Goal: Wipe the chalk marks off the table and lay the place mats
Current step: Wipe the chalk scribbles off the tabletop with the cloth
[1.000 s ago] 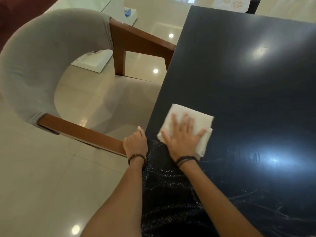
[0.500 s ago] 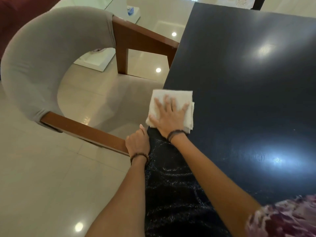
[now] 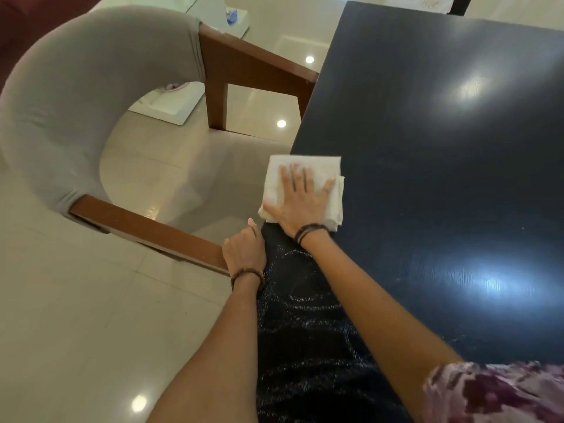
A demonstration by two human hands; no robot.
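Note:
A folded white cloth (image 3: 331,206) lies at the left edge of the dark table (image 3: 442,148), its left part hanging just past the edge. My right hand (image 3: 300,201) presses flat on the cloth with fingers spread. My left hand (image 3: 244,251) grips the table's left edge just below the cloth, fingers curled over it. White chalk swirls (image 3: 305,303) cover the table surface near me, between my forearms. A pale patterned mat (image 3: 430,1) shows at the table's far end, mostly cut off by the frame.
A chair with a curved grey back (image 3: 67,96) and brown wooden arms (image 3: 146,230) stands pushed against the table's left side. Glossy beige floor tiles (image 3: 76,315) spread to the left. A white low table (image 3: 171,105) stands beyond the chair.
My right hand slid the cloth away from me and leftward along the table edge one second ago, then stayed about there. My left hand has kept its hold on the edge.

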